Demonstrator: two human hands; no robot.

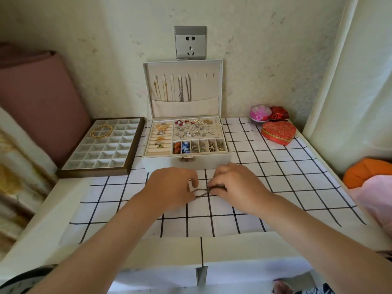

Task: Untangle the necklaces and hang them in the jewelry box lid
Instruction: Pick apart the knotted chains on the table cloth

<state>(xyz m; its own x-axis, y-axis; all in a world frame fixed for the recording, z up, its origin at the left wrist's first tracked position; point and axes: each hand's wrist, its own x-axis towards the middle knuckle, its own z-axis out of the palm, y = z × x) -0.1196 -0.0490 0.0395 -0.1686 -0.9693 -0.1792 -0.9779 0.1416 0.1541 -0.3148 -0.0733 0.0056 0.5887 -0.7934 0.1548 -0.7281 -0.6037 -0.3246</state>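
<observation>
**Operator:** Current step?

**Technician:** Untangling. The left hand [174,187] and right hand [235,185] each pinch the knotted necklace [201,193] with curled fingers, on the counter [275,187] before the jewelry box [212,164].

**Operator:** Next move?

**Technician:** Probably tease the knot apart gently, then hang the necklace on a free hook [205,76] in the lid [212,90]. No legible writing or brands.

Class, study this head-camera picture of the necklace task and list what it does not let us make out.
All in the head view:
1. The chain: its ends vanish under the left hand and right hand, so strand count is unclear.
2. The necklaces in the lid: too small to count; the pocket hides their lower ends.
3. The orange bundle: cut off by the right edge.
</observation>
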